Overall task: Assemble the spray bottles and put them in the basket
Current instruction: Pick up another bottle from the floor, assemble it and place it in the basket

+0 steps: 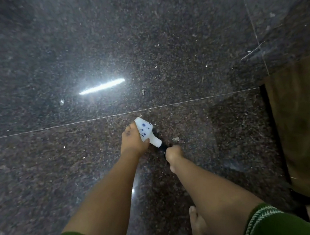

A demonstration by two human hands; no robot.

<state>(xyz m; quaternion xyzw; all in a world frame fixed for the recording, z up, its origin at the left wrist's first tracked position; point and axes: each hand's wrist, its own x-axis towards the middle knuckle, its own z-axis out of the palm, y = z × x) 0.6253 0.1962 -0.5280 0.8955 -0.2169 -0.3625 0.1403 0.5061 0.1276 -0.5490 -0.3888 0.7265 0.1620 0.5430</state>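
**Bottle and cap held over floor**

We see the left hand (133,140) grasping a white bottle (146,132), tilted, neck toward the right hand (174,154). Right fingers clench a dark cap (162,147) at the neck. Both held above the floor (145,53).

A dark speckled polished stone floor (89,48) fills the view, a bright bar-shaped light reflection (102,86) on it, a thin tile joint (58,126) just below that reflection, and brown cloth (303,124) far right of it.
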